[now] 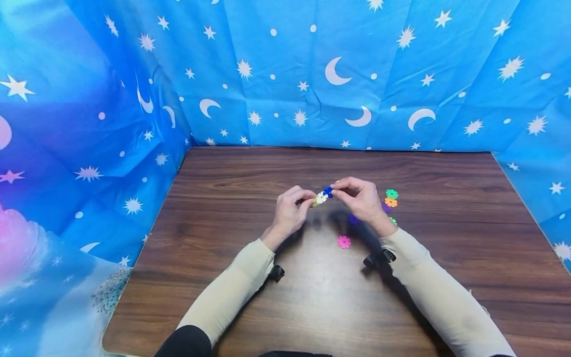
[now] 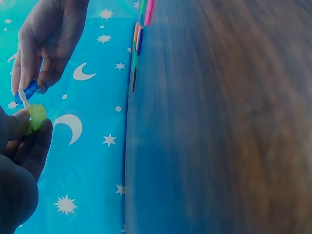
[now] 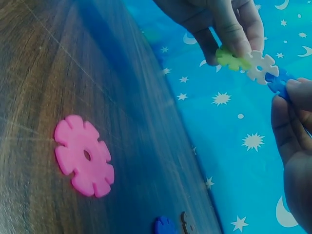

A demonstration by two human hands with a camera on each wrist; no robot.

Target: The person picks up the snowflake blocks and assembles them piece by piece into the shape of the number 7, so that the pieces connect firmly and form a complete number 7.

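Both hands hold a short chain of notched plastic discs above the table. My left hand pinches the yellow-green disc at one end between thumb and fingers. A white disc sits in the middle, joined to it. At the other end my right hand pinches the blue disc, which meets the white one. In the left wrist view the yellow-green disc shows close to the left thumb, and the white disc is seen nearly edge-on.
A pink disc lies flat on the wooden table, nearer me than the hands. Under and beside the right hand lie a dark blue disc, a purple, an orange and green discs. A blue starry cloth hangs behind.
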